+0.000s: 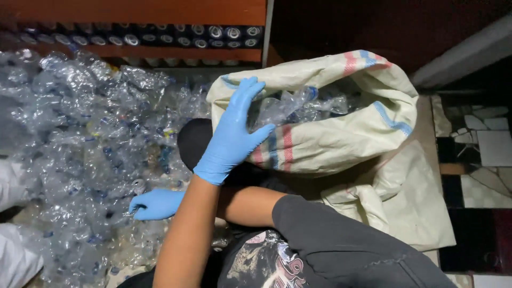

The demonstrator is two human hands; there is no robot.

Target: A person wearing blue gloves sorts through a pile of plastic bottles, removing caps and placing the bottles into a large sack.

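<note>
the person is crouched between a heap and a bag, arms crossed one over the other, both hands in blue gloves

the left hand point(232, 133) is up at the near-left lip of a cream woven sack point(341, 138) with blue and red stripes. its fingers are spread flat and apart, thumb out to the right, lying on the cloth at the rim and clamped on nothing. the bare forearm runs down from it to the near edge of the view

the right hand point(154, 204) reaches left, passing under the other arm, out of a dark grey sleeve point(341, 240). it sits low at the near edge of the pile of crushed clear plastic bottles point(90, 128), fingers curled in and touching the plastic. whether it really grips a bottle i cannot tell, the clear stuff blurs together there

the pile fills the whole left side, from near to far, with bits of blue cap showing in it. the sack stands on the right with its mouth gaping toward the far left, and more squashed bottles point(298, 106) show inside it. the two hands are well apart, one at the sack and one at the heap

under the sack lies more cream cloth point(410, 202), and right of that a patchwork tiled floor point(490, 149). a dark rounded shape point(193, 140) sits between pile and sack, just beside the left hand. at the far side a red-brown wooden shelf point(160, 10) holds a row of cans point(202, 34) seen end on. something white point(13, 256) pokes in at the near left edge
</note>
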